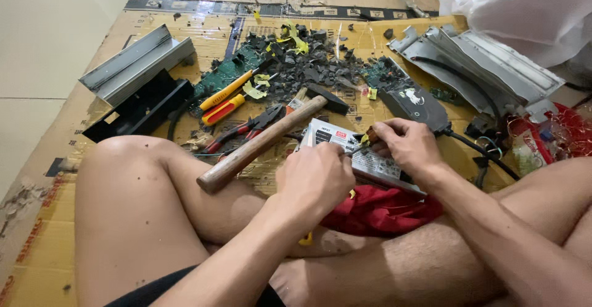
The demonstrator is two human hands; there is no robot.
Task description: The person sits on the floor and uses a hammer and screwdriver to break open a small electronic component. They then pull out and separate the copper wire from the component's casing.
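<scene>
Bare crossed legs (154, 214) fill the foreground, and the silver power supply unit (364, 156) rests over a red cloth (382, 211) on them. The left hand (314, 180) is closed round the unit's near end, bracing it. The right hand (404, 143) pinches a small screwdriver (364, 146), tip against the casing. Best to keep the unit pinned and the tip square. A wooden-handled hammer (265, 140) lies just beside.
</scene>
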